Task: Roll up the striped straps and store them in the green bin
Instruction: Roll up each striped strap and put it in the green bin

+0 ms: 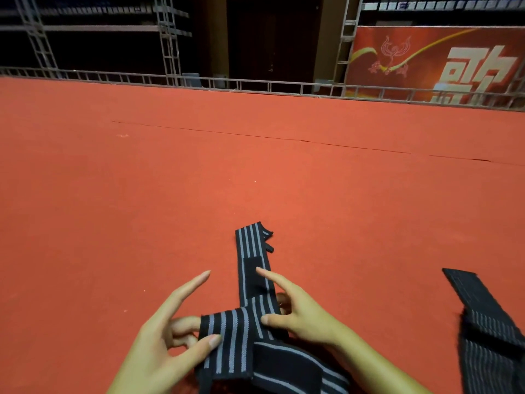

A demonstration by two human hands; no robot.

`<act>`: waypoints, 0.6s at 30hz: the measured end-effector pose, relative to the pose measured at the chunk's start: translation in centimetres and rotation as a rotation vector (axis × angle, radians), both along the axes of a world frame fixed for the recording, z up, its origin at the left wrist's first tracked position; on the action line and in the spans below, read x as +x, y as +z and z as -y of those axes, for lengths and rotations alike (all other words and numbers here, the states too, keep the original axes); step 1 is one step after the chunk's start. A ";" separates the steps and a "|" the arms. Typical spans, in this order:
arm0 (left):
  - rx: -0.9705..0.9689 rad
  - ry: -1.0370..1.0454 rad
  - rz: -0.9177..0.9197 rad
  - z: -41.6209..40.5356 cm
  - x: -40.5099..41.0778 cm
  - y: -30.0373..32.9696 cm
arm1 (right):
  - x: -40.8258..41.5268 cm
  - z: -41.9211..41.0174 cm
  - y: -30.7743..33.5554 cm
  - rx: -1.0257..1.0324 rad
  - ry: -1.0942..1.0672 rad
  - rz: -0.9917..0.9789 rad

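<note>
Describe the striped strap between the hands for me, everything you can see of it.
The striped strap is a black woven-looking band with grey lengthwise stripes and a plain black patch. Its far end lies flat on the red carpet; the near part is folded across, pinched by the left hand and right hand.

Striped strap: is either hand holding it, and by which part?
Both. The left hand pinches the striped strap at its folded section's left edge; the right hand pinches it at the fold, index finger on the black patch.

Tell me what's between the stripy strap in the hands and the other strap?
In the head view, only the right hand, pinching the striped strap, and bare red carpet.
</note>
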State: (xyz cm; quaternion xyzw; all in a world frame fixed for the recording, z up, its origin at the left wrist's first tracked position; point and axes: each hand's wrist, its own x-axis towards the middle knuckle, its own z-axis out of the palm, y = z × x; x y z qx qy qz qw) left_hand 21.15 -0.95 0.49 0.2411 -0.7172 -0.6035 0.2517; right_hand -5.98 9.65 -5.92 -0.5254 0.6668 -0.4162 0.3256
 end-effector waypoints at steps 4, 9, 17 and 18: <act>-0.086 -0.004 -0.056 -0.6 0.7 0.8 | -0.1 -0.3 1.5 -0.140 -0.058 -0.130; -0.038 0.001 -0.110 -1.5 1.8 2.6 | 0.6 -1.6 3.6 -0.197 -0.107 -0.176; -0.066 0.032 -0.115 -3.4 3.2 5.0 | -1.2 -2.8 12.9 -0.457 -0.272 -0.094; -0.065 0.049 -0.124 -3.7 3.1 5.4 | -1.1 -3.2 14.3 -0.463 -0.261 -0.093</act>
